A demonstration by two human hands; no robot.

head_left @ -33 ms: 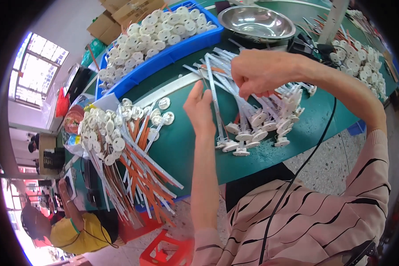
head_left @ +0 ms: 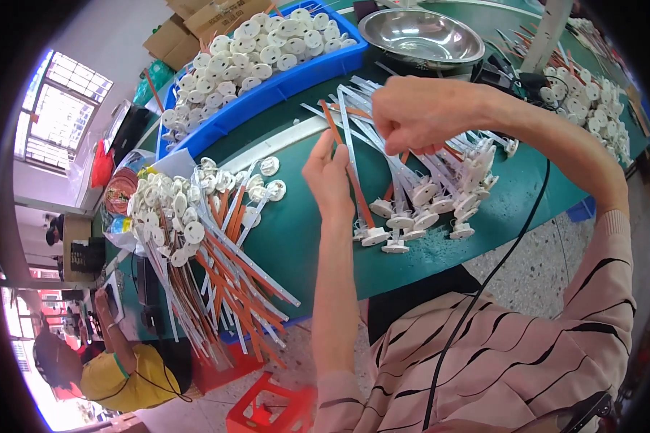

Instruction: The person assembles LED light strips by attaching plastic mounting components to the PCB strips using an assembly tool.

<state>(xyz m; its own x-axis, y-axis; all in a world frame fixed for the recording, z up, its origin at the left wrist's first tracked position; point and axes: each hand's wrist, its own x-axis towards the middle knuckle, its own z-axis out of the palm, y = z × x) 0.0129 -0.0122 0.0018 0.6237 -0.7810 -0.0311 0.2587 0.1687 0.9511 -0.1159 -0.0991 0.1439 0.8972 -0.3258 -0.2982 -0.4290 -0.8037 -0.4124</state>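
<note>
My left hand (head_left: 328,177) is closed around a narrow orange strip (head_left: 360,193), which slants from above the fingertips down to the white discs. To its right, my right hand (head_left: 427,115) is bent into a closed grip above a pile of silvery strips (head_left: 362,124); whatever its fingers hold is hidden. Round white discs with short wires (head_left: 424,193) sit at the near ends of that pile, on the green table (head_left: 296,231). Another heap of white discs (head_left: 167,206) with orange and silvery strips (head_left: 227,278) lies left of my left hand, strips overhanging the table edge.
Behind the hands stands a blue tray (head_left: 289,88) heaped with white discs, beside a steel bowl (head_left: 422,36). More discs (head_left: 592,108) lie at far right. A black cable (head_left: 495,270) hangs across my front. A person in yellow (head_left: 133,379) sits at left, near a red stool (head_left: 271,404).
The strip at my left hand now shows its broad orange face; before, only a thin edge was visible there. My right hand has barely moved, slightly to the left.
</note>
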